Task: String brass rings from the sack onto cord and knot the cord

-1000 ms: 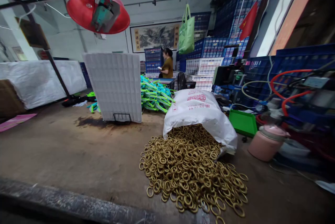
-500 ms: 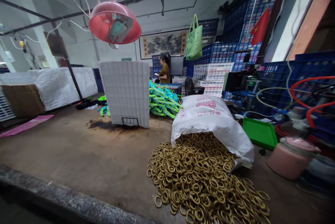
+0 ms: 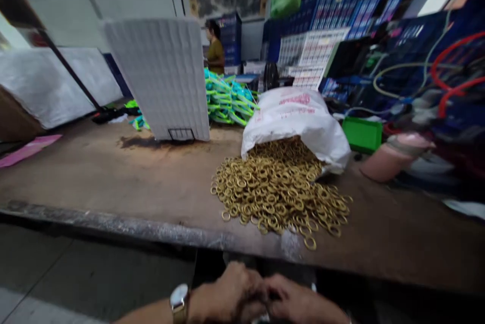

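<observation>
At the bottom of the view, just off the table's front edge, my left hand (image 3: 229,291) and my right hand (image 3: 297,301) meet. Both have their fingers curled in towards each other. Blur and the fingers hide what is between them; a small pale patch shows below. A wristwatch sits on my left wrist. Beyond the hands, a heap of brass-coloured rings (image 3: 273,187) lies spread on the table (image 3: 159,177). The rings spill from the mouth of a white woven sack (image 3: 291,111) with red print, which lies on its side.
A white ribbed panel (image 3: 162,76) stands upright in a black wire holder. Green and turquoise pieces (image 3: 229,99) are piled behind it. Right of the sack are a green tray (image 3: 361,134) and a pink pot (image 3: 396,157). A person (image 3: 215,48) is at the back, near stacked crates.
The view has tilted down, so the table's front edge and both my hands now show. The sack and rings appear higher in the picture. The lamp is mostly cut off at the top.
</observation>
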`<state>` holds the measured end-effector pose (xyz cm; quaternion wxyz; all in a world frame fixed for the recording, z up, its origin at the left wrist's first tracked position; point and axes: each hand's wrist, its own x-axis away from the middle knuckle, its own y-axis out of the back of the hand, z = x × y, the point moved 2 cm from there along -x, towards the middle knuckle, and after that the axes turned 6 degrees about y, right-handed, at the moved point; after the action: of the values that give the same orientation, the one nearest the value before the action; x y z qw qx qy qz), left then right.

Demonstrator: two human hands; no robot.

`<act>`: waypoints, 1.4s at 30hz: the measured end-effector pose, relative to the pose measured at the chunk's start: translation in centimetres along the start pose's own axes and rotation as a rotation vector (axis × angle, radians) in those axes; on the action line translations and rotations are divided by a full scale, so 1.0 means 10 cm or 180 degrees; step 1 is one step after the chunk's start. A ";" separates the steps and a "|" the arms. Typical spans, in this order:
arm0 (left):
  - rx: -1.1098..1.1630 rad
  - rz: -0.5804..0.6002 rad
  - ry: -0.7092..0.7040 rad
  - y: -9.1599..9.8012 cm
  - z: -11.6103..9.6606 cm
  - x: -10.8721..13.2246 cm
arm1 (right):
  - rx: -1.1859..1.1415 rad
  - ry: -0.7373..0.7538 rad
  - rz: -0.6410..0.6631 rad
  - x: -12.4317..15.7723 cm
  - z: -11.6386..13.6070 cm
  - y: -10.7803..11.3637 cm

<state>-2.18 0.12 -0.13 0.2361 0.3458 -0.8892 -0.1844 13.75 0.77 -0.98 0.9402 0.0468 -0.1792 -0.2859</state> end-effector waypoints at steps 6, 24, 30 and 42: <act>-0.0824 -0.0167 -0.0453 0.07 -0.13 0.06 | -0.0164 0.0139 0.0248 -0.05 -0.04 -0.02; 0.0000 -0.0361 -0.0140 0.03 -0.06 0.11 | 0.0128 0.0166 0.0297 -0.04 0.04 -0.03; 0.0076 -0.0323 -0.0171 0.04 -0.07 0.11 | -0.0012 0.0047 0.0240 -0.05 0.02 0.00; -0.0640 -0.0333 -0.0338 0.05 -0.11 0.10 | -0.0735 0.0052 0.0311 -0.05 -0.06 0.01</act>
<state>-2.52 -0.47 1.28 0.2122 0.3560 -0.8583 -0.3027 13.63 1.09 -1.71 0.9536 -0.0683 -0.1395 -0.2581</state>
